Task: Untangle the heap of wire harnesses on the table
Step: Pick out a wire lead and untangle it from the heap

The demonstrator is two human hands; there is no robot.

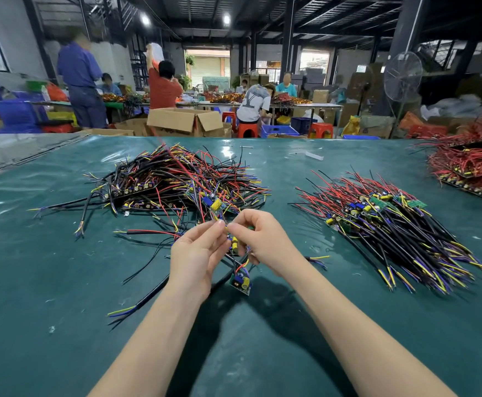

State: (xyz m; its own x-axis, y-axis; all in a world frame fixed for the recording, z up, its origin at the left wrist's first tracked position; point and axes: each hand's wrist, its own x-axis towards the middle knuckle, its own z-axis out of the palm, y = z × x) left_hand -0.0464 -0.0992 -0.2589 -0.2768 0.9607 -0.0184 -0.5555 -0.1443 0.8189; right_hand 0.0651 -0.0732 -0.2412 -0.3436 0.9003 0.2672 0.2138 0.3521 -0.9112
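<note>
A tangled heap of wire harnesses (pixel 174 181), with black, red, yellow and blue wires and small circuit boards, lies on the green table cover (pixel 62 282) left of centre. My left hand (pixel 198 253) and my right hand (pixel 258 239) meet just in front of the heap, fingertips almost touching. Both pinch thin wires of one harness lifted off the table. A small green circuit board (pixel 240 280) with a yellow capacitor hangs below my hands. Its black cable trails down and left to a stripped end (pixel 121 310).
A sorted pile of harnesses (pixel 391 222) lies fanned out on the right. Another red-wired stack (pixel 469 167) sits at the far right edge. Beyond the table are cardboard boxes (pixel 185 120), plastic stools, a standing fan (pixel 403 75) and several people at other tables.
</note>
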